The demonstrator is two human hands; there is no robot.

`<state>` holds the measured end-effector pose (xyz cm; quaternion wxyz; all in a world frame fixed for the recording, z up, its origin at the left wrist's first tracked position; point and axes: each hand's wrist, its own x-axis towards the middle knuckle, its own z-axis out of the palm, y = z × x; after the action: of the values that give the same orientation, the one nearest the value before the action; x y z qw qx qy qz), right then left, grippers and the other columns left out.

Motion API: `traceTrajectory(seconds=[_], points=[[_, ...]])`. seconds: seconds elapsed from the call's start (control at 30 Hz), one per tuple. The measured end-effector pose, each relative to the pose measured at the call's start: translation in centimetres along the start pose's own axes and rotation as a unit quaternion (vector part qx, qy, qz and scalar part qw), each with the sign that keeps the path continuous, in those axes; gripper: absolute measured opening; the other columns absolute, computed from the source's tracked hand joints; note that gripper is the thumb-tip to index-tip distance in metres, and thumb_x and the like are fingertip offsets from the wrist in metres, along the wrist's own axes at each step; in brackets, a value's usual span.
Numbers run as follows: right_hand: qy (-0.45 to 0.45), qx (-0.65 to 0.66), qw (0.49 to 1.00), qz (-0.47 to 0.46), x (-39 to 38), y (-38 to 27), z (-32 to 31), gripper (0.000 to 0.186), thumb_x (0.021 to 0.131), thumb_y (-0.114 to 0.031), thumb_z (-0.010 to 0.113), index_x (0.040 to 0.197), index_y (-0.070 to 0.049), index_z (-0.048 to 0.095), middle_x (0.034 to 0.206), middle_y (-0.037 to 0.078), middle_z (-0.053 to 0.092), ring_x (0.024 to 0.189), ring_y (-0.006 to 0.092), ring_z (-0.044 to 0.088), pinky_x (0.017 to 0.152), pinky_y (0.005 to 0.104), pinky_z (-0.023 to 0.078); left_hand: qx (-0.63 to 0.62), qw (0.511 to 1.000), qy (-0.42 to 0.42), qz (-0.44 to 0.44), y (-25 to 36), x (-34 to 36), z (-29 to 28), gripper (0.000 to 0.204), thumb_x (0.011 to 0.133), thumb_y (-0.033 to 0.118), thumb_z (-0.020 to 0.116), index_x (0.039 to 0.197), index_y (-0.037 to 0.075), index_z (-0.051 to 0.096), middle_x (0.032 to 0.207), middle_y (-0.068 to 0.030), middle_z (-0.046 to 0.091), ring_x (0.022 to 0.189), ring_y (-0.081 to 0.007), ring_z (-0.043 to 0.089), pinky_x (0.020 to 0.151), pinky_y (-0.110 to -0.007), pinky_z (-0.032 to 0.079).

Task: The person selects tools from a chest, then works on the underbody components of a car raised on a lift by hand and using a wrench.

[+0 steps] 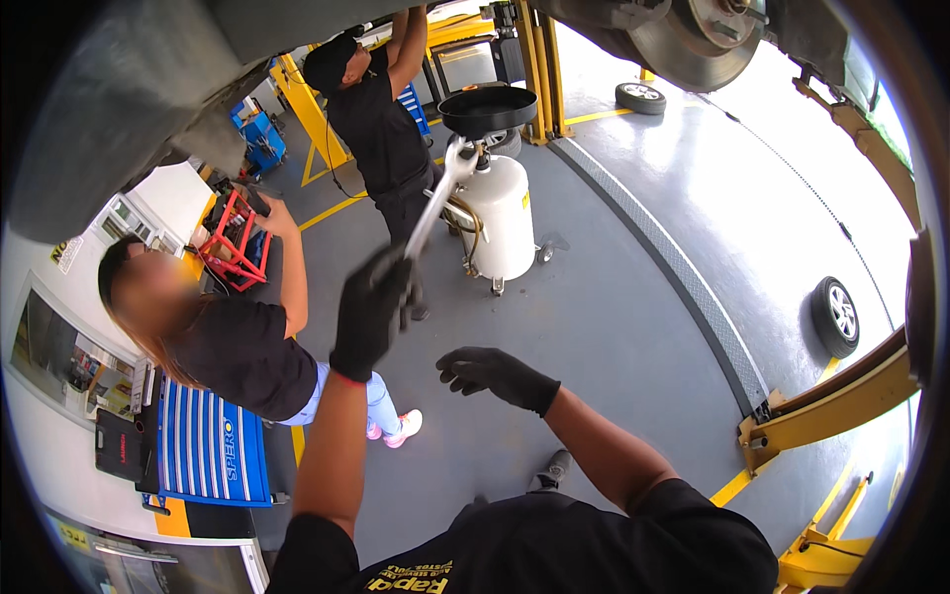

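Raised in front of me, my left hand (371, 312) in a black glove is closed round the handle of a silver wrench (433, 213). The wrench's open-ended jaw points up and away. My right hand (503, 379), also gloved in black, hovers lower and to the right with its fingers loosely bent and apart; nothing shows in it. Behind the wrench stands a white oil drain tank (505, 218) on casters, topped by a wide black pan (489, 109). The jaw overlaps the tank's top in the view; it does not appear to touch it.
Overhead is a raised car with a brake disc (688, 45). A person (247, 346) stands at left; another (381, 129) reaches up farther back. A blue tool cabinet (213, 441), a red cart (237, 243), a yellow lift arm (831, 401) and a wheel (836, 317) stand around.
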<state>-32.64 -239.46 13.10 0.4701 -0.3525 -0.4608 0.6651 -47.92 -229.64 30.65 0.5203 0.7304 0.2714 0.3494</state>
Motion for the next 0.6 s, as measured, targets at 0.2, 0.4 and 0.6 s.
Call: traceTrajectory(seconds=[0.2, 0.4, 0.6], points=[[-0.073, 0.011, 0.997, 0.01, -3.9, 4.2, 12.9, 0.039, 0.104, -0.029, 0.051, 0.136, -0.008, 0.053, 0.12, 0.004, 0.062, 0.104, 0.0119, 0.06, 0.092, 0.0303, 0.05, -0.042, 0.996, 0.002, -0.075, -6.7, -25.1, -4.2, 0.035, 0.103, 0.023, 0.052, 0.122, -0.004, 0.06, 0.071, -0.0029, 0.057, 0.062, -0.0096, 0.053, 0.059, -0.025, 0.043], [-0.334, 0.072, 0.933, 0.114, -0.5, 14.5, 36.2, 0.042, 0.102, -0.03, 0.053, 0.139, -0.01, 0.052, 0.124, 0.003, 0.062, 0.108, 0.0127, 0.06, 0.096, 0.0349, 0.047, -0.067, 0.958, 0.232, -0.152, -6.1, -54.8, -11.2, 0.03, 0.1, 0.024, 0.057, 0.112, -0.003, 0.063, 0.074, -0.0052, 0.061, 0.065, -0.0122, 0.057, 0.061, -0.026, 0.045], [-0.545, -0.01, 0.832, 0.099, -2.4, 18.5, 64.8, 0.045, 0.104, -0.031, 0.051, 0.136, 0.001, 0.05, 0.126, 0.011, 0.061, 0.113, 0.0195, 0.061, 0.098, 0.0369, 0.047, -0.122, 0.854, 0.496, -0.1, 0.7, -79.0, -14.5, 0.033, 0.103, 0.023, 0.053, 0.123, -0.002, 0.058, 0.084, -0.005, 0.062, 0.071, -0.0101, 0.059, 0.064, -0.025, 0.046]])
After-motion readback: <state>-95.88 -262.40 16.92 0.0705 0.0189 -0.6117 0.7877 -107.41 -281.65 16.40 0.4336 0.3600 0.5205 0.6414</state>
